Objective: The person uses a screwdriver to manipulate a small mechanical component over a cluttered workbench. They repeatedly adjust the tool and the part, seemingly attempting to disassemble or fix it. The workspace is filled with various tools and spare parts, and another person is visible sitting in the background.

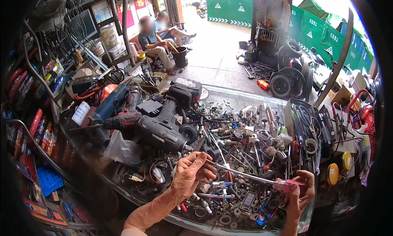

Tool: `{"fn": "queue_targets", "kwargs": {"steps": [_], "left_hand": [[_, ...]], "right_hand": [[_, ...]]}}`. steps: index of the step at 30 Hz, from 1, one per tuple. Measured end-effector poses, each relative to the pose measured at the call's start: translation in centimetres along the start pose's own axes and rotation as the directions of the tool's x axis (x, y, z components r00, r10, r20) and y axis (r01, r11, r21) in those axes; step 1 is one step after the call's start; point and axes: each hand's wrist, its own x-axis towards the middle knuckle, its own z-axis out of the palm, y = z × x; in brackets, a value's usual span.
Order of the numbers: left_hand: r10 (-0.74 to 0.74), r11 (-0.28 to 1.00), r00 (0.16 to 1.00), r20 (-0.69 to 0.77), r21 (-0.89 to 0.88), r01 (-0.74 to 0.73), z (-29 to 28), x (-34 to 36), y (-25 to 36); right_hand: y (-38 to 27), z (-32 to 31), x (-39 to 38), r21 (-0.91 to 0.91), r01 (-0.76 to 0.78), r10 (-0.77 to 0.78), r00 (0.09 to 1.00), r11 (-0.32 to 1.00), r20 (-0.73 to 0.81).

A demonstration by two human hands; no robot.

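Note:
Above the cluttered bench, my right hand [299, 191] grips the clear red handle of a screwdriver [249, 177] whose long metal shaft points left. The fingers of my left hand [191, 173] are pinched together at the tip end of that shaft. A small brownish piece [210, 162] shows at those fingertips, too small to tell whether it is a separate part or the tip itself. Beneath both hands lie loose nuts, washers, bolts and sockets. A dark cordless impact wrench [157, 129] lies just beyond my left hand.
A blue angle grinder [112, 98] and a cordless drill [123, 118] lie at the left of the bench. A metal tray [291, 117] of tools stands right. Two people sit beyond, near a black bucket [179, 57]. Tyres [281, 85] are stacked behind.

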Motion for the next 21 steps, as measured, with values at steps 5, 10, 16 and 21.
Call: {"fn": "queue_targets", "kwargs": {"steps": [5, 10, 16, 21], "left_hand": [[-0.028, 1.0, 1.0, 0.0, -0.006, 0.028, 0.3, -0.2, 0.0], [-0.01, 1.0, 0.999, -0.034, -0.013, 0.01, 0.1, 0.1, 0.2], [-0.033, 0.999, 0.996, -0.078, 0.004, 0.033, 1.1, 0.3, 0.2], [-0.018, 1.0, 0.998, -0.055, -0.009, 0.018, 0.1, 0.2, -0.1]], "right_hand": [[0.3, -0.6, 0.1, -0.071, -0.127, 0.124, 0.991, 0.989, -0.049], [-1.0, 1.0, -0.1, 0.056, -0.047, 0.046, 0.999, 0.997, 0.026], [1.6, -2.1, -0.1, -0.117, -0.115, 0.111, 0.993, 0.986, -0.043], [-0.2, 0.1, 0.0, 0.103, -0.151, 0.147, 0.988, 0.983, 0.045]]}}
